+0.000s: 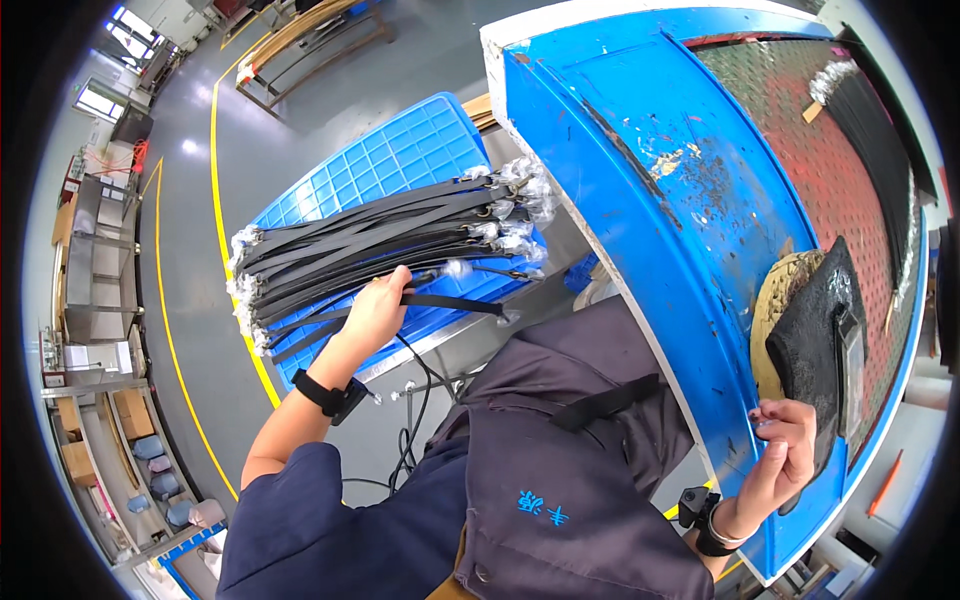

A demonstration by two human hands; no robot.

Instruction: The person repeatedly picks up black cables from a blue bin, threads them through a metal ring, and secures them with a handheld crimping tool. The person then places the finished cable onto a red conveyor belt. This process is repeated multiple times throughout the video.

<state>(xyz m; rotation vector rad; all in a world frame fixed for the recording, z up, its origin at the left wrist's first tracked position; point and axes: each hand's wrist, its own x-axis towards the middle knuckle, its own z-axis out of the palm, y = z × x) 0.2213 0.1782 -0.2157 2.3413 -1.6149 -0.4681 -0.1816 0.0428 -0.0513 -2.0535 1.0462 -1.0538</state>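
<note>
My left hand (378,312) is closed around a black strap (455,302), whose end sticks out to the right of my fingers. Beneath and beyond it lies a pile of similar flat black straps (370,235), their ends wrapped in clear plastic. The pile rests on a blue plastic tray (385,145) with a grid pattern. My right hand (785,450) is at the near edge of the blue worktable (690,250), fingertips pinched together. What they hold, if anything, is too small to make out. Beside that hand sits a black pad (815,335) over a worn yellowish round piece (770,310).
On the table's red textured surface (800,150) lies another bundle of black straps (870,130). Black cables (405,440) hang below the tray. A wooden-topped bench (300,45) stands at the far left, and shelves with boxes (130,415) line the left side.
</note>
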